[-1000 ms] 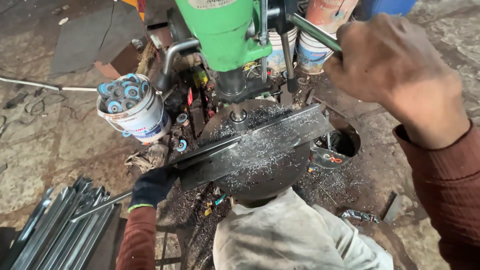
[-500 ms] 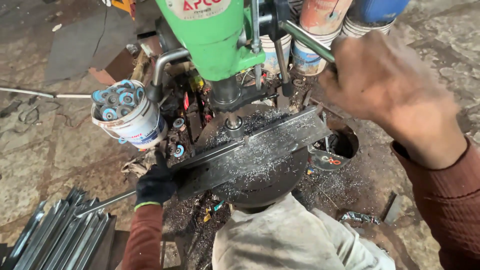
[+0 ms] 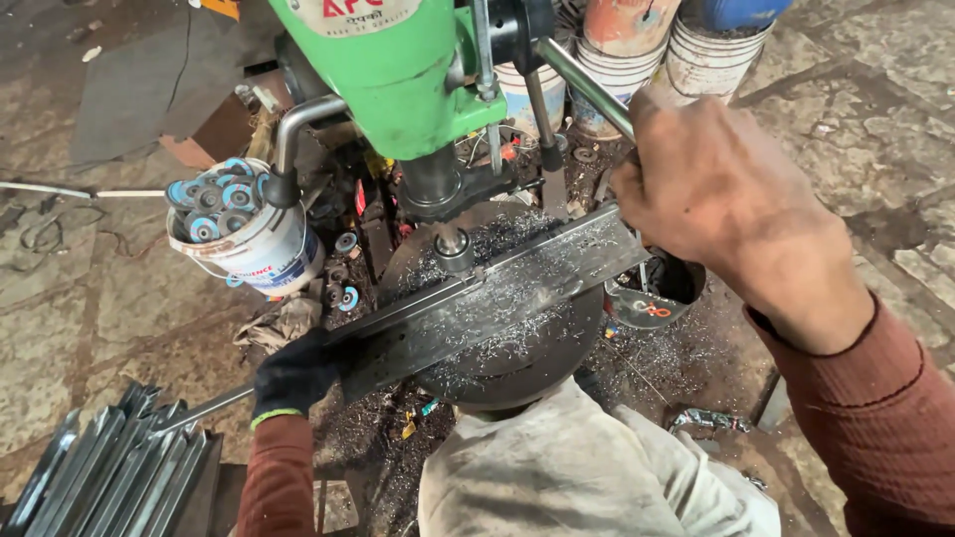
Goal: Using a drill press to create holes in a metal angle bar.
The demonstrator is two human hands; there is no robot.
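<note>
A long flat steel bar (image 3: 477, 303) is lying slantwise across the round table (image 3: 517, 383) of a green drill press (image 3: 398, 70), its upper face strewn with bright metal shavings. The drill chuck (image 3: 453, 244) is standing right over the bar's far edge, and whether the bit is touching the metal cannot be told. The left hand (image 3: 293, 373), in a dark glove, is clenching the bar's lower end, just off the table's rim. The right hand (image 3: 731, 204), bare, is closing its fingers around the press's feed lever (image 3: 582, 85), above the bar's upper end. A pale cloth-covered knee (image 3: 587, 477) is sitting just below the table. Beside the press column a white bucket (image 3: 254, 244) is holding blue-centred discs. Beyond the press more buckets (image 3: 706, 50) are standing together. Down past the gloved hand a stack of grey metal strips (image 3: 109, 472) is resting on the stone floor (image 3: 80, 308)
</note>
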